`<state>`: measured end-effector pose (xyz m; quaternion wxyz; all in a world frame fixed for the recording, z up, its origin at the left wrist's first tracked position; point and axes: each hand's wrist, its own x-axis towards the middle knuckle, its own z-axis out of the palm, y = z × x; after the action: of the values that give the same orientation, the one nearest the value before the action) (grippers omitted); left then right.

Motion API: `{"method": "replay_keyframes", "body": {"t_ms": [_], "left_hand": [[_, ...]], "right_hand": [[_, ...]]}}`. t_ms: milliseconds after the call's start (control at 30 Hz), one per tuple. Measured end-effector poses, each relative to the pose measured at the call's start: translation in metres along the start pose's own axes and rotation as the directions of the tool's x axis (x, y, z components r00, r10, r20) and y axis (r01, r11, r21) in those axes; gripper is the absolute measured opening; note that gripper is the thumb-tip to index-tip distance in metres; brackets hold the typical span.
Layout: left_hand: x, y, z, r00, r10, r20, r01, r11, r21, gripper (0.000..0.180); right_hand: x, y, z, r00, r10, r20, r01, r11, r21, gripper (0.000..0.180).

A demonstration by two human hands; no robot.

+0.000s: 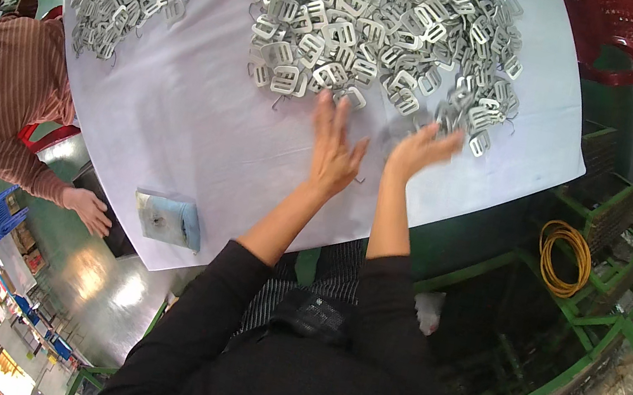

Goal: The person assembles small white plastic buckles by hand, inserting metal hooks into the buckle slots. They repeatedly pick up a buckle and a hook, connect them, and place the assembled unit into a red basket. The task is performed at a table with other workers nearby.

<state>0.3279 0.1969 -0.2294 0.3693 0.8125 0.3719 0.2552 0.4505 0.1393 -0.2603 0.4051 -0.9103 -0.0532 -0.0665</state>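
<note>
Fingers spread, seemingly empty, a worker's left hand [332, 157] meets the near edge of metal buckles [378, 28] heaped on the counter's [219, 131] far side. Blur hides the right hand's [417, 154] opening and hold; a hasty sweep could scatter pieces off the right edge.

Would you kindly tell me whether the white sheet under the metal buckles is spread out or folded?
Spread out: the white sheet lies broad and mostly flat, with metal buckles heaped on it.
</note>
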Motion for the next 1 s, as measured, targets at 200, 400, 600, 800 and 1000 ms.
{"method": "replay_keyframes", "body": {"t_ms": [200,400,600,800,1000], "left_hand": [[0.014,-0.015,-0.076,0.968,-0.074,-0.238,0.051,0.994,-0.098,0.07],[-0.104,-0.109,-0.239,0.814,-0.237,-0.53,0.464,0.815,0.348,0.071],[-0.204,-0.182,-0.328,0.494,-0.773,-0.398,0.857,0.51,0.072,0.065],[-0.19,-0.134,-0.29,0.647,-0.676,-0.352,0.751,0.645,0.141,0.042],[-0.189,-0.085,-0.22,0.808,-0.58,-0.105,0.577,0.814,-0.064,0.035]], "right_hand": [[0.0,-0.056,-0.037,0.961,-0.206,0.185,0.159,0.957,0.241,0.057],[-0.143,-0.009,-0.073,0.597,-0.438,0.672,0.506,0.856,0.108,0.061],[-0.088,-0.059,-0.008,0.865,-0.413,0.285,0.438,0.899,-0.026,0.062],[-0.144,-0.103,0.031,0.731,-0.558,0.394,0.601,0.799,0.017,0.035],[-0.174,-0.12,0.017,0.648,-0.614,0.451,0.523,0.789,0.322,0.02]]}}
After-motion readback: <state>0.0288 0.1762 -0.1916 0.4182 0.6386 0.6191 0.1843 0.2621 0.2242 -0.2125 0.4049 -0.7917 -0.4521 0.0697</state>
